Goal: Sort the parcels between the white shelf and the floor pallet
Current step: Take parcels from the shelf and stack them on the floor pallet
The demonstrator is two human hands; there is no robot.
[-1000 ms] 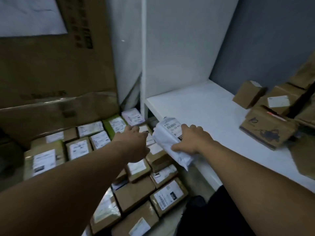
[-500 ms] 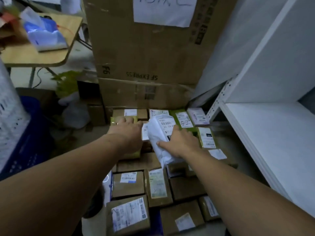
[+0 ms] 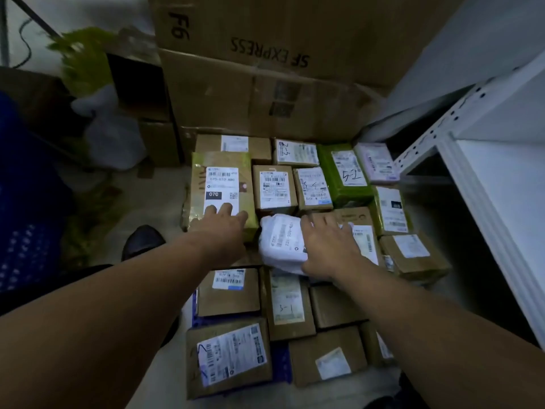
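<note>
In the head view, the left hand (image 3: pixel 224 228) lies open, fingers straight, on a taped box (image 3: pixel 221 184) just ahead of it. The right hand (image 3: pixel 327 246) is spread flat over a white bag (image 3: pixel 278 243). The bag sits between both hands atop brown boxes (image 3: pixel 228 296). A white shelf (image 3: pixel 501 208) stands to the right of the right hand.

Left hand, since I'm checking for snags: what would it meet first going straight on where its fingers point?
The left hand lies over the 070-labelled parcel; straight on, it likely meets the brown box behind, though height is unclear.
</note>
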